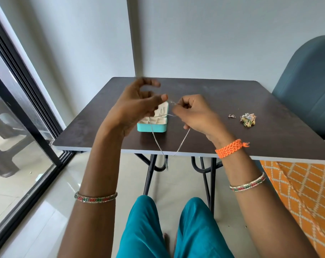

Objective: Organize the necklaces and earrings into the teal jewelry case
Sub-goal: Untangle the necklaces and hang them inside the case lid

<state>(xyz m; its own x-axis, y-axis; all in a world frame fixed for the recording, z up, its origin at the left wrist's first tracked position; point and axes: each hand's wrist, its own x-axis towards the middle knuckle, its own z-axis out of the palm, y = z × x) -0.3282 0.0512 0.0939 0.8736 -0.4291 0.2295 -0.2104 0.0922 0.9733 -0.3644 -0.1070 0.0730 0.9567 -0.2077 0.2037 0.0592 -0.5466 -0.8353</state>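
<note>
The teal jewelry case (152, 127) lies open on the dark table (213, 101), its white compartments partly hidden behind my left hand (137, 107). A thin silver necklace chain (182, 144) is stretched between both hands and droops in a V past the table's front edge. My right hand (193, 114) pinches one end of the chain beside the case. My left hand is raised above the case with fingers spread, and the chain runs up to it. A pile of earrings (248, 119) and a small single earring (231, 115) lie on the table to the right.
A blue chair (306, 86) stands at the table's right side. Orange patterned fabric (303, 192) lies at the lower right. A glass sliding door (18, 127) runs along the left. The table stands on black metal legs (150, 174) above a tiled floor.
</note>
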